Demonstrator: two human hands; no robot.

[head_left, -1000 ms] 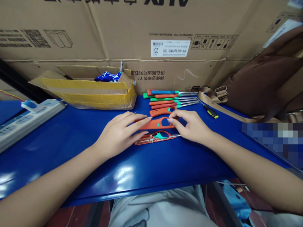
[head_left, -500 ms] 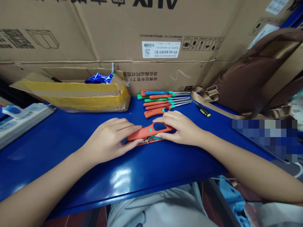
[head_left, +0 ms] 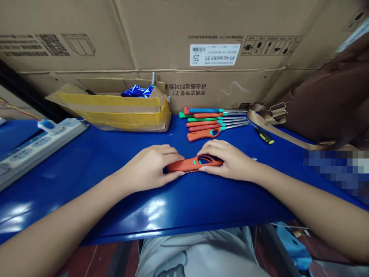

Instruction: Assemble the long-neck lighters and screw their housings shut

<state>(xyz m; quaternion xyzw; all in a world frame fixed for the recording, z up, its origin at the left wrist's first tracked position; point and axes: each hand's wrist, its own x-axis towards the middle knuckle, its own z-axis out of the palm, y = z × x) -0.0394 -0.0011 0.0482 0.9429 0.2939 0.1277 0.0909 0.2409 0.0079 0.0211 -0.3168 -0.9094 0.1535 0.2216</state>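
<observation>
An orange long-handled lighter body [head_left: 188,164] with a teal trigger lies on the blue table [head_left: 95,154], its two halves closed on each other. My left hand [head_left: 150,167] pinches its left end, fingers curled round it. My right hand [head_left: 230,159] grips its right end, covering the trigger loop. Behind them lies a row of several finished orange and green lighters [head_left: 213,123] with metal nozzles pointing right.
A taped cardboard box [head_left: 121,109] holding a blue packet stands at the back left. A white power strip [head_left: 31,146] lies far left. A black-and-yellow screwdriver [head_left: 263,134] and a brown bag with strap [head_left: 325,100] are at the right. Large cartons line the back.
The loose orange cover half has been brought down onto the open half with the wiring. Both hands have closed on the joined lighter body.
</observation>
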